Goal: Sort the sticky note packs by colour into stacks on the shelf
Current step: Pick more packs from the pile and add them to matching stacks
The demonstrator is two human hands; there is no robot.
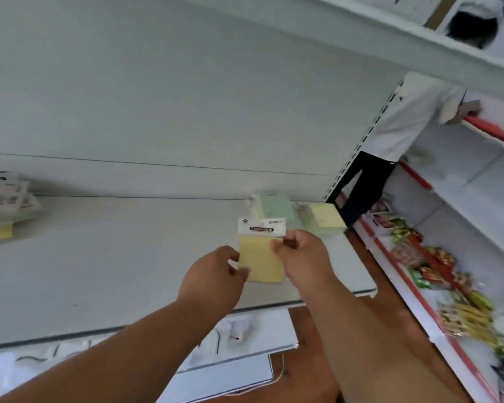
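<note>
A yellow sticky note pack (262,258) with a white label at its top is held above the white shelf (114,257) by both hands. The left hand (213,279) pinches the lower left edge of the pack between thumb and curled fingers (235,270). The right hand (301,257) pinches the upper right edge, just under the label, and its other fingers are curled in.

At the back of the shelf a green stack (275,210) is placed, and just beside it, to the right, a yellow stack (325,218). Far to the left, a mixed pile of packs (3,205) is seen at the edge of the picture; its colours cannot be told exactly.

On the right, another shelf unit (463,257) with red edges is filled with snack packets (437,271). A person in a white shirt (405,123) is seen standing behind it.
</note>
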